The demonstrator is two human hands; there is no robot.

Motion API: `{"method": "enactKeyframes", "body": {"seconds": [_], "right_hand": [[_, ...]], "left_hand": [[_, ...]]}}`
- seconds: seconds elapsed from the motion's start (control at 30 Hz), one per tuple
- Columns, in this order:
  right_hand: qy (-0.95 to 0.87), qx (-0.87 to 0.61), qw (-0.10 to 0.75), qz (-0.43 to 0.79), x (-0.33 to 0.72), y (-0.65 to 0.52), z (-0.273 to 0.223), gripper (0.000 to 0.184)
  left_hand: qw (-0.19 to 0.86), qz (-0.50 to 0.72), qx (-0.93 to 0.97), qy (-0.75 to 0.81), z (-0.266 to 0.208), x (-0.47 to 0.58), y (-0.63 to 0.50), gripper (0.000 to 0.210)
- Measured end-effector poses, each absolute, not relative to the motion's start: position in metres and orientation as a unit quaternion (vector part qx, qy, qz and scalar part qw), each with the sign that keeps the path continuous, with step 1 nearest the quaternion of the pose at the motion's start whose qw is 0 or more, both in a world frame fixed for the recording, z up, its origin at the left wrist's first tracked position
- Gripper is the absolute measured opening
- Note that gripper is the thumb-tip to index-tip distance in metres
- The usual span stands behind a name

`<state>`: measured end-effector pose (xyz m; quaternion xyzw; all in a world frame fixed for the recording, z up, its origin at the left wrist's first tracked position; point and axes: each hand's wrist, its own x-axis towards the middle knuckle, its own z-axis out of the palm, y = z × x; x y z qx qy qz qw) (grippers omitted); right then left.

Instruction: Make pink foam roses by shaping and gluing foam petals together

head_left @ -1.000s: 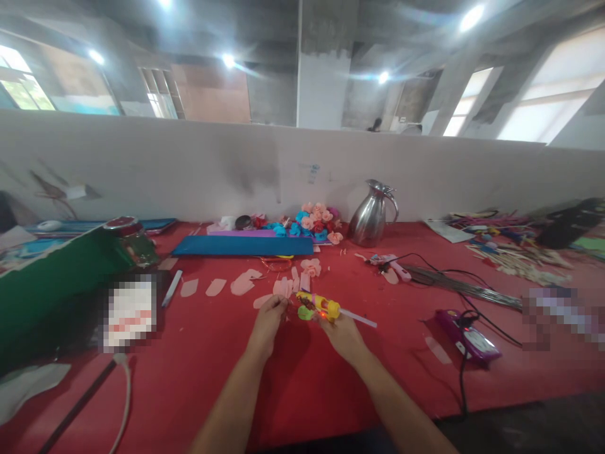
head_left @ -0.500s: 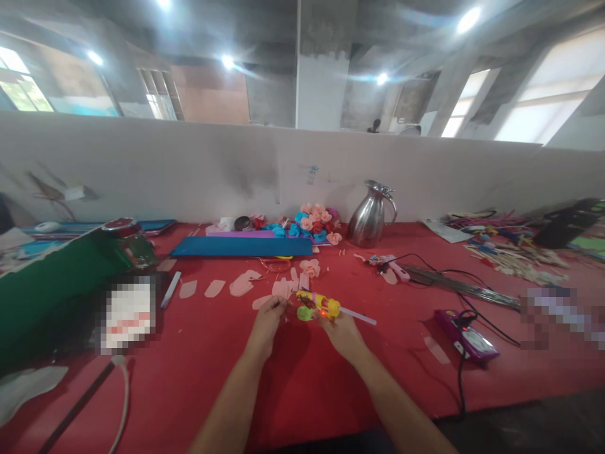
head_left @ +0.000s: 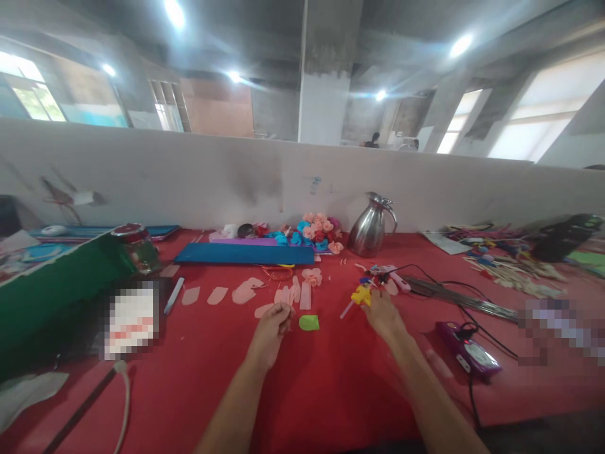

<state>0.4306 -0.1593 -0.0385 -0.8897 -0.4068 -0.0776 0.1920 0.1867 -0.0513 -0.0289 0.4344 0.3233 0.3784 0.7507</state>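
Note:
In the middle of the red table my left hand (head_left: 273,328) is closed in a pinch. Whatever its fingertips hold is too small to make out. My right hand (head_left: 385,312) reaches farther right and grips a yellow hot glue gun (head_left: 362,295), whose pale glue stick (head_left: 347,309) pokes out towards the lower left. Between the hands a small bright green piece (head_left: 309,323) lies flat. Just beyond my left hand are pink petal cut-outs (head_left: 283,294) and a pink paper flower (head_left: 312,276).
A steel jug (head_left: 369,227) stands at the back beside a heap of paper flowers (head_left: 321,228). A blue board (head_left: 246,254) lies left of them. Black cables run to a purple power strip (head_left: 467,348) on the right. A lidded jar (head_left: 137,246) stands left.
My right hand has carried the glue gun right and turned it, so the glue stick now points left. The green piece shows fully. My left hand stays nearly in place.

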Motion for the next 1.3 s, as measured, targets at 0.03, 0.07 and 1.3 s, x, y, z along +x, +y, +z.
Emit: {"method": "enactKeyframes", "body": {"seconds": [0.03,0.07,1.3], "right_hand": [[-0.405,-0.889,0.192,-0.096,0.43,-0.159,-0.035,0.034],[-0.411,-0.882,0.204,-0.11,0.426,-0.157,-0.03,0.036],[-0.252,-0.566,0.706,0.343,0.315,-0.103,-0.03,0.021]], "left_hand": [[0.763,0.378,0.419,0.315,-0.028,0.187,-0.052,0.023],[0.776,0.376,0.404,0.306,-0.027,0.187,-0.052,0.023],[0.791,0.352,0.4,0.3,-0.033,0.199,-0.063,0.023]]}}
